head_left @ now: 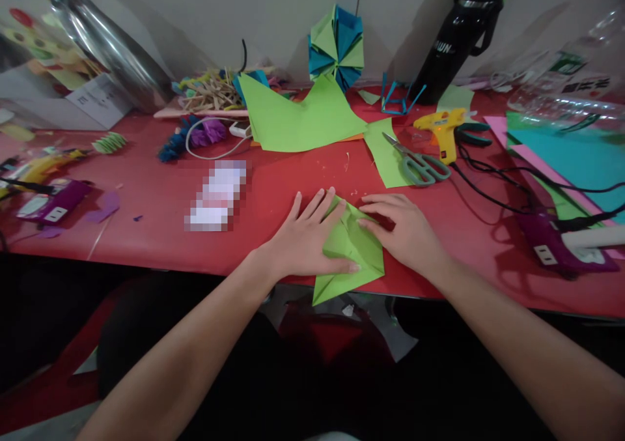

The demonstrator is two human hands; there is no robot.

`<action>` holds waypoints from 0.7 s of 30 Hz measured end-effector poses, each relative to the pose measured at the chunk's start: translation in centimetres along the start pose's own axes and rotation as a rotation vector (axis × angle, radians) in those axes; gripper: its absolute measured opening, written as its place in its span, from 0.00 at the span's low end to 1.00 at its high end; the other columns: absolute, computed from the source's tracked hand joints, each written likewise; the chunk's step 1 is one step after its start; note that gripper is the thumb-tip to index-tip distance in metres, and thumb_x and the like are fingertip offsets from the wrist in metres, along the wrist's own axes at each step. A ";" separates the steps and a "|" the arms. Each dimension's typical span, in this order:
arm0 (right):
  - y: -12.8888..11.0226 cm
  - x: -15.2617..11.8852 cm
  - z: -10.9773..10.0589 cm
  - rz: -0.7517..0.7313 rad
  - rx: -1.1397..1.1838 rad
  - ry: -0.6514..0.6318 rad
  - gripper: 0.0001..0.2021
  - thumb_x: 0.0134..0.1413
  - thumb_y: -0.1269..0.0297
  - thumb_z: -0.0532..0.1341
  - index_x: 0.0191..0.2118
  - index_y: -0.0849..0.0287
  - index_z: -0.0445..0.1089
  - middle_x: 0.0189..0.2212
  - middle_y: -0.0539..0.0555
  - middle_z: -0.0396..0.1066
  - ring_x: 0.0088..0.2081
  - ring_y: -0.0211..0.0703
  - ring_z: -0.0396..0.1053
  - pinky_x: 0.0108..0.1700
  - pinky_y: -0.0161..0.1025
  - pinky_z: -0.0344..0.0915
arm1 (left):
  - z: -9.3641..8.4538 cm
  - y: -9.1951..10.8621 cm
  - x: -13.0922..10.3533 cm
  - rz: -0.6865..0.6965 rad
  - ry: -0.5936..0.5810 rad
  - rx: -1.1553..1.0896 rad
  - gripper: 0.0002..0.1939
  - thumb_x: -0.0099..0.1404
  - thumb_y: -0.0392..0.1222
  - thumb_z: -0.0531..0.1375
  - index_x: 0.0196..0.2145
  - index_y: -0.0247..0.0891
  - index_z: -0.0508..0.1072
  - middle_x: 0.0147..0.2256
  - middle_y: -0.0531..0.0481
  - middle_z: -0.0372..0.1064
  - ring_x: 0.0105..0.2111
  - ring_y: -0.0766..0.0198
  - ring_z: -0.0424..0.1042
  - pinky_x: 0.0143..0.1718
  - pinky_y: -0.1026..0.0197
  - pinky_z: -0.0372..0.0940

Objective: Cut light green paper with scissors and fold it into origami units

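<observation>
A sheet of light green paper (359,242), folded with creases, lies at the red table's front edge, one pointed corner jutting past it. My left hand (307,236) presses on its left side, fingers spread and thumb stretched across the lower part. On the paper's upper right edge, my right hand (400,226) has its curled fingers and thumb close together, holding the edge. Beyond the hands are grey-handled scissors (424,169), lying on a green paper strip (385,154), and a larger green sheet (303,118).
To the right are a yellow glue gun (445,128) with a black cord, coloured sheets (571,161) and a purple power strip (551,242). A blurred-out rectangular item (218,195) lies left. Along the wall stand a folded paper ball (336,47), a black bottle (454,43) and a steel jug (112,43).
</observation>
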State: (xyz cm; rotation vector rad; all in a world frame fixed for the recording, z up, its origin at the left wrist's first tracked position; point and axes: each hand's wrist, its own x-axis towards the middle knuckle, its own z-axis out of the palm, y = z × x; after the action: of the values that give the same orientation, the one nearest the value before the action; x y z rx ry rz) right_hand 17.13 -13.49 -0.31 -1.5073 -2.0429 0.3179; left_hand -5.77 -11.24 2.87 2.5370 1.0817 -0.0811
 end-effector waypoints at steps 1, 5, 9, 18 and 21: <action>0.1 0.1 -0.1 -0.001 0.025 -0.010 0.10 0.62 0.59 0.64 0.46 0.53 0.78 0.53 0.53 0.76 0.55 0.56 0.70 0.57 0.59 0.66 | 0.0 0.0 0.0 0.001 -0.002 -0.001 0.63 0.55 0.83 0.47 0.74 0.38 0.36 0.73 0.39 0.20 0.73 0.44 0.23 0.69 0.33 0.21; 0.5 0.4 -0.4 -0.011 0.098 -0.029 0.10 0.61 0.60 0.65 0.47 0.52 0.78 0.54 0.53 0.76 0.56 0.55 0.70 0.59 0.58 0.65 | 0.1 -0.1 0.0 0.010 0.002 0.005 0.62 0.56 0.83 0.47 0.74 0.38 0.35 0.73 0.40 0.20 0.73 0.44 0.23 0.69 0.34 0.20; 0.7 0.4 -0.5 -0.008 0.122 -0.038 0.10 0.61 0.58 0.65 0.47 0.50 0.77 0.54 0.53 0.75 0.57 0.55 0.69 0.60 0.59 0.63 | 0.1 -0.2 0.0 0.010 0.000 0.010 0.61 0.58 0.80 0.48 0.74 0.39 0.34 0.73 0.41 0.20 0.73 0.45 0.23 0.69 0.35 0.20; 0.7 0.4 -0.5 0.007 0.134 -0.052 0.10 0.61 0.57 0.64 0.46 0.50 0.76 0.55 0.53 0.74 0.57 0.56 0.69 0.59 0.60 0.62 | 0.1 -0.4 0.1 -0.019 0.013 0.003 0.63 0.56 0.81 0.49 0.74 0.36 0.35 0.74 0.44 0.23 0.74 0.47 0.26 0.70 0.39 0.20; 0.6 0.4 -0.5 0.010 0.131 -0.065 0.10 0.62 0.57 0.64 0.47 0.50 0.76 0.55 0.54 0.74 0.57 0.55 0.68 0.60 0.61 0.61 | 0.1 -0.4 0.1 -0.019 0.018 0.001 0.64 0.55 0.82 0.50 0.74 0.38 0.36 0.74 0.44 0.24 0.74 0.46 0.27 0.70 0.38 0.21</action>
State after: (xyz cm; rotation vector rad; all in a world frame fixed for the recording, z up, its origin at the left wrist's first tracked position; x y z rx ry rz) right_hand 17.85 -12.96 -0.05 -1.4447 -2.0230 0.5003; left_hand -5.99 -10.92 2.59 2.5331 1.1127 -0.0634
